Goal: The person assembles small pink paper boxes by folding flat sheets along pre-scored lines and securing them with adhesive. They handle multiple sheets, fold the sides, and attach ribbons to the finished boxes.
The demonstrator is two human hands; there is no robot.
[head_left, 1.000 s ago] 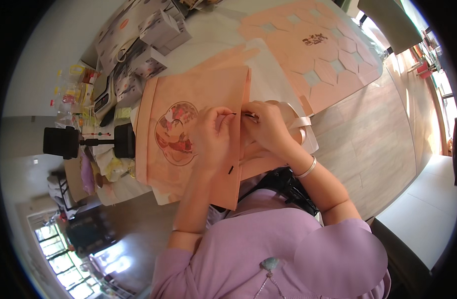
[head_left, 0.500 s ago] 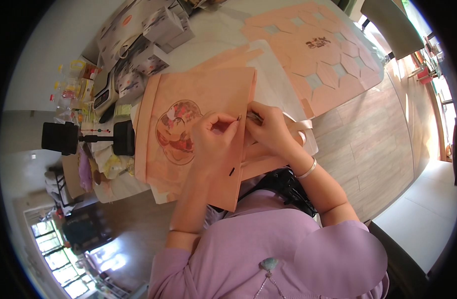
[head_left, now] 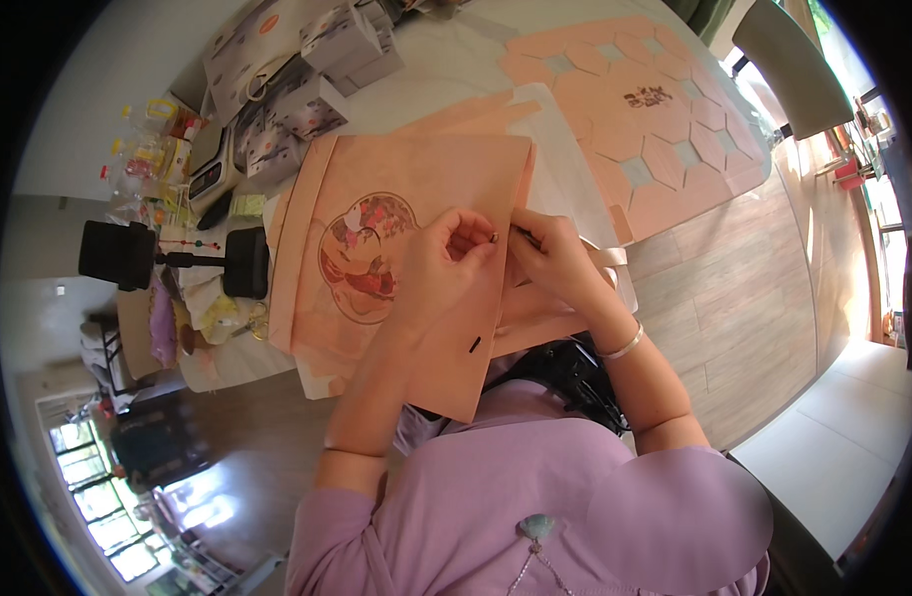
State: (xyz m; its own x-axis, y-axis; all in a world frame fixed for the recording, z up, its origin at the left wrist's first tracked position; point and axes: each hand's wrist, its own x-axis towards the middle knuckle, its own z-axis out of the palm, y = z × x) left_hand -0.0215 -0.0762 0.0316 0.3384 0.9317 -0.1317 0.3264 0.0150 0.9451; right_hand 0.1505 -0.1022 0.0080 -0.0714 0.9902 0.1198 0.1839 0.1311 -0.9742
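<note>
A peach-coloured paper bag (head_left: 426,164) with a printed figure in a scalloped frame lies tilted before me, its open edge toward my right. My left hand (head_left: 446,263) is over its front, thumb and forefinger pinched around a tiny dark-tipped piece too small to name. Close beside it, my right hand (head_left: 555,258) is closed at the bag's open edge, some fingertips hidden there; a dark spot shows between its fingers. Below my left hand, a short black strip (head_left: 475,345) marks the bag's front. A pale ribbon handle (head_left: 610,257) shows by my right wrist.
A flat peach cardboard sheet (head_left: 665,124) with octagonal cut-outs lies at the far right of the table. White boxes (head_left: 342,40) are stacked at the back left. Bottles (head_left: 138,159) and a black stand (head_left: 193,260) are at the left. A chair (head_left: 794,70) stands far right.
The view has shifted slightly, carrying the bag and both hands a little rightward in the picture. My left hand has turned somewhat, showing more of its curled fingers. Both hands stay near the bag's edge.
</note>
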